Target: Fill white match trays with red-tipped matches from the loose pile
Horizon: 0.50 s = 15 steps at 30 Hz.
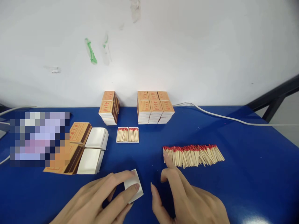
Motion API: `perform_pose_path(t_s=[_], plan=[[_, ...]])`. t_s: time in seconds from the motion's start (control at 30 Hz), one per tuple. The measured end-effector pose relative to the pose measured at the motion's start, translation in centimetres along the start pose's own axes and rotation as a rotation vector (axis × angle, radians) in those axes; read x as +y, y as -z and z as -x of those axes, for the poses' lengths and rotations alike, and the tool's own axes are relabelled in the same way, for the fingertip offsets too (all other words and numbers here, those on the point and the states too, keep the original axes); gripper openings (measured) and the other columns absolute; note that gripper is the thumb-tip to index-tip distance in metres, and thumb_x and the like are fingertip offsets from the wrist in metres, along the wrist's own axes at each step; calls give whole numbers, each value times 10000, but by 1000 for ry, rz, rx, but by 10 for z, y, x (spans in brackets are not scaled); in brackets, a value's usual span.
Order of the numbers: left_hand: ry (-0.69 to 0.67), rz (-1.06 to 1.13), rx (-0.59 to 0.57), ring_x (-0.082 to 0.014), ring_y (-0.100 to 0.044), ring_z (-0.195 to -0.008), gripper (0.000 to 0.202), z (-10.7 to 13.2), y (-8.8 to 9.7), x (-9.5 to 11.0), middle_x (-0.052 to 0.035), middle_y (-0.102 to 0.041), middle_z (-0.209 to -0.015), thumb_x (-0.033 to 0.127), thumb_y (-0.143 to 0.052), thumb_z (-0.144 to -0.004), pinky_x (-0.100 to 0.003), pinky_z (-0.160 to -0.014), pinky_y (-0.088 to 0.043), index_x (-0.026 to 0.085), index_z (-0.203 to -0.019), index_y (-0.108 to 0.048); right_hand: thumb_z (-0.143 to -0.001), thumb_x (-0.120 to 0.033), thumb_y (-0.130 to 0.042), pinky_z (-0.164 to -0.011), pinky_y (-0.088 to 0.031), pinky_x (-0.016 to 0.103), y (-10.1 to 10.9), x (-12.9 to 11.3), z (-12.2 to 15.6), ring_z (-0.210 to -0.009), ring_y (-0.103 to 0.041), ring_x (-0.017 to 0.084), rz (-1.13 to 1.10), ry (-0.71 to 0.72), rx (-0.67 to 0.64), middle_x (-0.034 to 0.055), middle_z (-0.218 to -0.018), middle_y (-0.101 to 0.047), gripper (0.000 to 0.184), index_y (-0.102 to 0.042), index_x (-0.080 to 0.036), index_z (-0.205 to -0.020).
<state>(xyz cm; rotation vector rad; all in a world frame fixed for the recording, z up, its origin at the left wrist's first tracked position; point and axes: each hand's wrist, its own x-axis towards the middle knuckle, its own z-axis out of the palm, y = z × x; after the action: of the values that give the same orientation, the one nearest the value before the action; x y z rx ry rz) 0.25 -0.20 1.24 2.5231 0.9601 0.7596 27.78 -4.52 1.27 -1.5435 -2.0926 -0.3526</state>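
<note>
My left hand grips a small white matchbox tray near the table's front edge, fingers wrapped round it. My right hand rests on the blue table beside it, fingers apart, the forefinger stretched out and touching the left end of a row of loose red-tipped matches. Two open trays filled with matches lie side by side further back in the middle.
Stacks of orange matchboxes and a smaller stack stand against the white wall. Orange sleeves and white empty trays are piled at the left beside a blurred patch. A white cable runs along the back right.
</note>
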Motion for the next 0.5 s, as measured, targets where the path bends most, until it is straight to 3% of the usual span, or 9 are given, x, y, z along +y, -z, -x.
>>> perform_pose_path(t_s=[0.2,0.5], plan=[[1,-24,-84,-198,-850,-1302,564,8,-2,-5,16,-820,-1488,274,-651,-1128,-256,-1116,-671,441,-1666,-620,-1082,-241,-596,-410,-509,264,2,-6,3,-414,-651,89,-18,-3,-24,248,-1487,-802,75,-646,-198,-1117],[-56,-47,-50,-216,-866,-1260,557,-1,2,-1,-12,-844,-1438,197,-624,-1100,-242,-1074,-680,388,-1622,-660,-1074,-243,-590,-379,-473,263,1,-5,2,-375,-605,88,-14,17,-54,250,-1430,-831,74,-650,-206,-1050]])
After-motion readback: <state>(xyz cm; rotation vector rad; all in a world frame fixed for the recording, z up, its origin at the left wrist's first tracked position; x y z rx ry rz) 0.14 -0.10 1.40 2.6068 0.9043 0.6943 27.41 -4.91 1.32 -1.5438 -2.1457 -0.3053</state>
